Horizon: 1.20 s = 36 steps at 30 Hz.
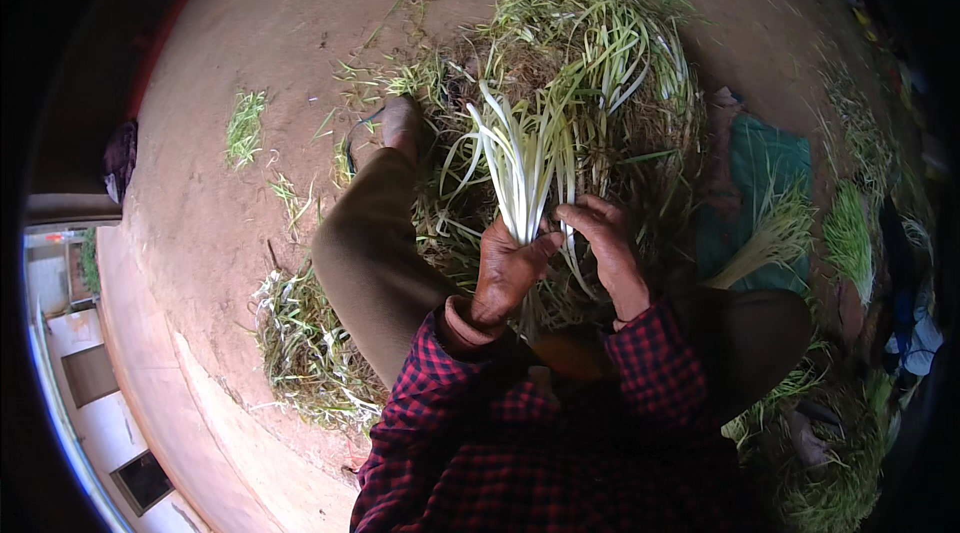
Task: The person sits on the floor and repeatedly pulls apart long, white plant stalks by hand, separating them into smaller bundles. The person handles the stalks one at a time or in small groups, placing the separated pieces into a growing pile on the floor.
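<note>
My left hand (pixel 508 266) is closed around a bunch of pale garlic chives (pixel 517 176). Their white ends stand up and fan out above the fist, and some stalk shows below it. Just to the right, my right hand (pixel 606 242) pinches a single pale strand (pixel 568 221) between thumb and finger, beside the bunch. Beyond both hands spreads a large heap of chives (pixel 615 52), with green and yellowish leaves on top and brown, withered matter lower down. My forearms hide part of what lies close to my body.
Right of the heap, a bundle of chives (pixel 772 233) rests on a green cloth or sack (pixel 765 150). A greener bundle (pixel 849 236) lies farther right. Leaf scraps (pixel 315 353) are piled at the left, with a small tuft (pixel 245 129) on the earthen floor (pixel 202 180). My bent knees flank the heap.
</note>
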Available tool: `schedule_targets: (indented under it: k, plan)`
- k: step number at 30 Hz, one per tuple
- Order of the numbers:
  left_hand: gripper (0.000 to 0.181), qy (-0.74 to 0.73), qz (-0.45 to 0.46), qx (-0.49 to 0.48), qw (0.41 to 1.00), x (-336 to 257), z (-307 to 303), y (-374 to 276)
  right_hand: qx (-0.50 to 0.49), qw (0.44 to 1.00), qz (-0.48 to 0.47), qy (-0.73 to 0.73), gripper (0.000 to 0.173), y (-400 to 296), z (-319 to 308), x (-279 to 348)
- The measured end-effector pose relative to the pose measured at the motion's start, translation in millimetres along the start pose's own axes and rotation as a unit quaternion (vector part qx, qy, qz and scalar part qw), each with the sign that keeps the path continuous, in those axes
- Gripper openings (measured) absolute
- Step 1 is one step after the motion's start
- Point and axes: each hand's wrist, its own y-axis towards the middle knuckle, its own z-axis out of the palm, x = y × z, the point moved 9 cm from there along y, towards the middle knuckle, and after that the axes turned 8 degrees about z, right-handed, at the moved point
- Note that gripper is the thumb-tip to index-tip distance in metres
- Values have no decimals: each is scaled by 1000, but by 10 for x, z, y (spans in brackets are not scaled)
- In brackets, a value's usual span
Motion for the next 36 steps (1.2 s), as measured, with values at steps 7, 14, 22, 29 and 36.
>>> schedule_targets:
  k: [7,14,22,29,36]
  plan:
    - [23,-43,-62,-62,995,228,-131,24,-66,993,-1,99,16,-153,-603,172]
    - [22,-73,-65,-61,993,288,-105,26,-45,998,-17,-50,20,-166,-626,199]
    - [17,-59,-59,-34,996,316,-39,18,-22,993,-27,-117,17,5,-176,-150]
    - [20,-52,-96,-75,991,344,-90,9,-33,996,-30,83,16,-178,-626,249]
    - [15,9,-77,-95,993,618,-471,49,-46,963,-106,241,15,-343,-1288,577]
